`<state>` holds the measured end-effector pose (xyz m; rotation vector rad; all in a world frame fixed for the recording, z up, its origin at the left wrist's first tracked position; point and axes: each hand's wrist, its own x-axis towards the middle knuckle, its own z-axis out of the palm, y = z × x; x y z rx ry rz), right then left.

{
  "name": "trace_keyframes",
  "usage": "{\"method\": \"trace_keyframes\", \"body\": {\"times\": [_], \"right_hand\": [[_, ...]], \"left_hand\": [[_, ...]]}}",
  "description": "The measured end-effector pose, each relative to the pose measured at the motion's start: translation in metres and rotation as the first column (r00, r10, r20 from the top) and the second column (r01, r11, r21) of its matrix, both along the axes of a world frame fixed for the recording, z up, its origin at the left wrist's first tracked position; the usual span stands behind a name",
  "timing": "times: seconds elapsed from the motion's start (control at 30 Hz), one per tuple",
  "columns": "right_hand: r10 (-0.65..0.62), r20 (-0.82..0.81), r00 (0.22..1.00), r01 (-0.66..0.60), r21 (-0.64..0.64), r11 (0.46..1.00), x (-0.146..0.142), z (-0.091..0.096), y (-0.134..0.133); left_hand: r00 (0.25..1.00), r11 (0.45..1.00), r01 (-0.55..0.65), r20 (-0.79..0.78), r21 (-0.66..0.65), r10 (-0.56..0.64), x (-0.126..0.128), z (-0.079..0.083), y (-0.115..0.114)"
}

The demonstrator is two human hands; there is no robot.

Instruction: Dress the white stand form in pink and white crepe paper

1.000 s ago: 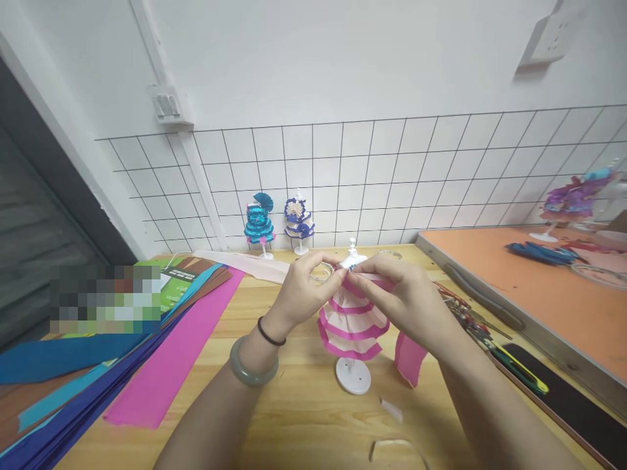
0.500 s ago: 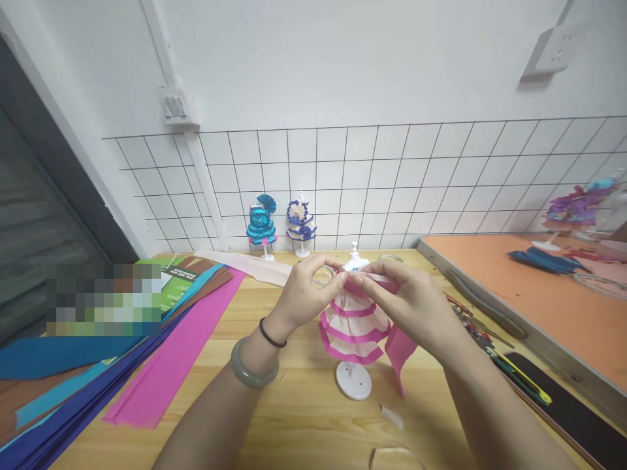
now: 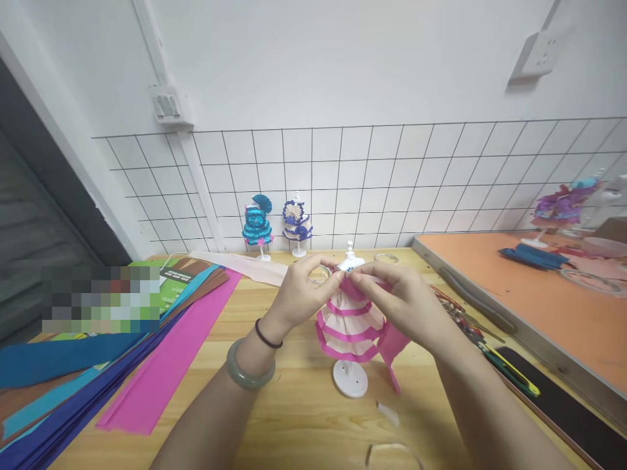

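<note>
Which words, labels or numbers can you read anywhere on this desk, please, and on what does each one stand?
None can be read for certain.
Green paper pack: white print on its dark label, too small to read.
Dress stand: blue marks on its white top, too blurred to read.
Pink strip, pinched by left hand and right hand: no print.

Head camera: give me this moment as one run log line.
left hand: pinching pink strip at dress top | right hand: pinching same strip | paper dress: upright on white stand | tail hangs right of dress
</note>
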<state>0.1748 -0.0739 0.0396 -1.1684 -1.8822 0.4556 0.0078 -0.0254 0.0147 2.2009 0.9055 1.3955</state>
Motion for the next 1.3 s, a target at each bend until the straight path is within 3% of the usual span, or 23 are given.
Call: {"method": "trace_keyframes", "body": {"times": [0.23,1.3], "right_hand": [[-0.018,-0.097,0.995,0.018,-0.004,1.0,-0.001,-0.003,0.005],[-0.055,-0.077,0.996,0.057,0.019,0.998,-0.003,-0.013,0.01]], "left_hand": [[1.0,1.0,0.003,0.001,0.005,-0.003,0.0,0.0,0.0],[1.0,1.0,0.018,0.015,0.003,-0.018,0.002,0.0,0.0]]}}
